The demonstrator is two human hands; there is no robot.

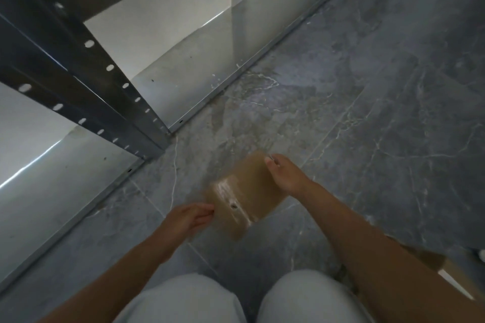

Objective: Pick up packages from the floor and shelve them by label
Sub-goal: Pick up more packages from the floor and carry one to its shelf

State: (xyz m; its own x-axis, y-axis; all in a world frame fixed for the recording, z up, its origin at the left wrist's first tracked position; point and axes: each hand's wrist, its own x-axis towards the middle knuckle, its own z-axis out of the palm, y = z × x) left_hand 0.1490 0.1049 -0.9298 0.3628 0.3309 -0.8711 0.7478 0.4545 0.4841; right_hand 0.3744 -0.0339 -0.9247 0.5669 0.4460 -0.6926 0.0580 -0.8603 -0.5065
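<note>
A dark metal shelf post (78, 60) with a row of punched holes is seen at the far left, running down to the floor. Pale metal shelf boards (199, 65) are seen on either side of it, low to the ground; nothing is seen on the parts in view.

The floor (367, 86) is made of grey marbled tiles with pale veins.

Below the post, the left hand (190, 217) is seen with fingers curled at the near-left edge of a brown cardboard package (244, 194). Contact with that edge is apparent, though the frame is blurred by motion and the closeness of this grip cannot be judged with certainty.

The package is seen in the middle of the view, between the two hands and above the tiles, tilted. A strip of clear glossy tape and a small dark mark are seen on its upper face. No label can be read.

The right hand (284, 176) is clamped on the far-right corner of the package, thumb on top.

Two knees in pale trousers (301, 296) are seen at the bottom edge. At the lower right, part of another cardboard box (451, 273) is seen behind the right forearm.
</note>
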